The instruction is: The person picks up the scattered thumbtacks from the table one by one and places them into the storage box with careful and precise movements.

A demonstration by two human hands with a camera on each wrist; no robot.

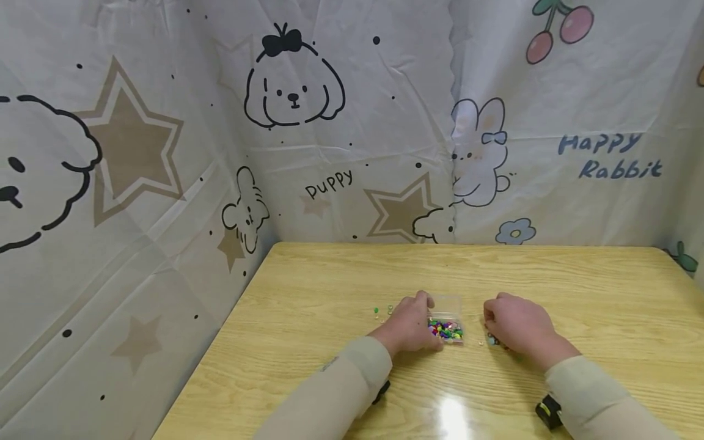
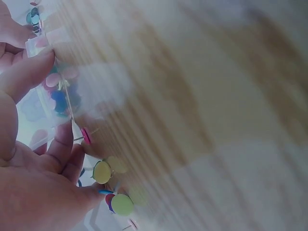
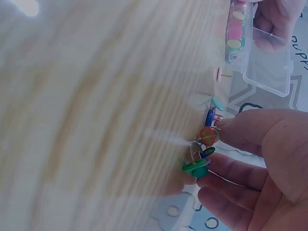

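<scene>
A small clear plastic box point(image 1: 462, 337), its transparent lid point(image 1: 447, 304) hinged back, stands on the table full of colourful thumbtacks point(image 1: 448, 330). My left hand point(image 1: 407, 324) grips its left side, thumb at the near edge and fingers at the far side. To the right of the box, my right hand point(image 1: 519, 324) is low at the tabletop, fingers curled. In the right wrist view its thumb and fingertips close around a cluster of loose thumbtacks point(image 3: 195, 166), green, orange and blue among them. The palm hides part of that cluster in the head view.
More loose thumbtacks point(image 1: 376, 310) lie scattered left of the left hand; the left wrist view shows yellow-green ones point(image 2: 122, 204) close by it. A single tack point(image 1: 481, 343) lies between box and right hand. Printed curtains point(image 1: 357, 122) hang behind the wooden table point(image 1: 308, 281).
</scene>
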